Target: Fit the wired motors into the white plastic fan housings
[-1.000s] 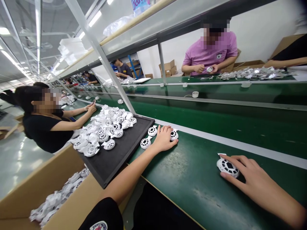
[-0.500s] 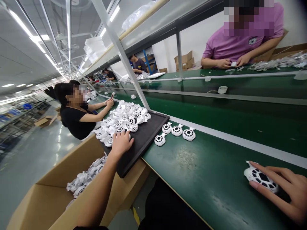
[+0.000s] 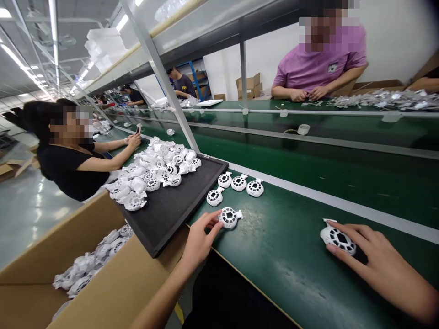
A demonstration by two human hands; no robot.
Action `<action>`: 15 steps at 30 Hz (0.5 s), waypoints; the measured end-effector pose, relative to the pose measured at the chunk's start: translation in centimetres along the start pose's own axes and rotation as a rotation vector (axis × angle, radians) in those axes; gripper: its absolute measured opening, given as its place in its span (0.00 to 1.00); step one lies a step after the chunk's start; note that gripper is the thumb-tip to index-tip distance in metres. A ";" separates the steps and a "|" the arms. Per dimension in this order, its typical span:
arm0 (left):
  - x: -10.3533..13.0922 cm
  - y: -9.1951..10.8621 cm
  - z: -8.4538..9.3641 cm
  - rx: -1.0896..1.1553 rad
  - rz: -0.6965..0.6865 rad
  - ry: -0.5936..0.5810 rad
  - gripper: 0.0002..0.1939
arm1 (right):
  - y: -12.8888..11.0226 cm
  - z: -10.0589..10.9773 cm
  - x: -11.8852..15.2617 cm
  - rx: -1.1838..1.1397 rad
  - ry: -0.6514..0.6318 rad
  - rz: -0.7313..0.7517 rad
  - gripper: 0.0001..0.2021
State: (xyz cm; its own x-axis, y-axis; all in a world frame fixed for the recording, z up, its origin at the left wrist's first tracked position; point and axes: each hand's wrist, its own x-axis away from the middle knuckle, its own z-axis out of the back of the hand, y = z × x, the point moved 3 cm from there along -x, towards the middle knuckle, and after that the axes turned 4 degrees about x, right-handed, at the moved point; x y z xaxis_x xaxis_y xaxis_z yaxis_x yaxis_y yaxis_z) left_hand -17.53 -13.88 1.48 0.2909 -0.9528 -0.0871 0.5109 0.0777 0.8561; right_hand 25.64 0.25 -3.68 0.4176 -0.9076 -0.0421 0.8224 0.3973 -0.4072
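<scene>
My left hand [image 3: 202,233] pinches a round white plastic part [image 3: 228,218] with black openings by its left edge, over the near edge of the green table [image 3: 274,256]. At the right, my right hand [image 3: 366,251] has thumb and fingers around another white part [image 3: 338,241], which is low at the table surface. Several similar parts, among them one white part [image 3: 254,188], lie beyond my left hand. A heap of white parts [image 3: 151,169] covers the far left of a black tray [image 3: 178,205].
Below the tray, a cardboard box [image 3: 78,219] holds more white parts. A metal post [image 3: 164,77] rises behind the tray. One person in black [image 3: 75,160] sits at the left; another in pink [image 3: 318,64] works across the conveyor [image 3: 308,183].
My left hand has moved right from the heap on the tray to the table, now with a white part in its fingers. The view has shifted; my right hand still holds its part.
</scene>
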 end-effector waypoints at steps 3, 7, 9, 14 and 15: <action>-0.2 0.5 0.9 -0.375 -0.124 0.043 0.19 | -0.1 0.1 0.2 0.015 -0.017 -0.018 0.35; -1.1 2.2 0.6 -0.675 -0.441 -0.084 0.24 | -0.3 0.0 0.2 0.010 -0.041 -0.034 0.36; -2.0 2.4 0.2 -0.740 -0.506 -0.147 0.20 | -0.3 0.0 0.2 0.009 -0.054 -0.043 0.36; -5.3 1.9 0.2 -0.828 -0.470 -0.099 0.17 | -0.1 -0.1 0.1 0.003 -0.052 -0.024 0.36; -5.7 1.9 0.2 -0.841 -0.468 -0.092 0.17 | 0.0 -0.1 0.1 -0.001 -0.023 -0.021 0.35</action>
State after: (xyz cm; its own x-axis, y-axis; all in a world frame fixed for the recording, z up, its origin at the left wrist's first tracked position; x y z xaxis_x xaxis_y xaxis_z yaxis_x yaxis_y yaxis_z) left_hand -18.39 -8.33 3.73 -0.1359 -0.9571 -0.2559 0.9815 -0.1652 0.0966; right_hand 25.61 0.12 -3.76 0.4087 -0.9126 -0.0126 0.8308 0.3778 -0.4087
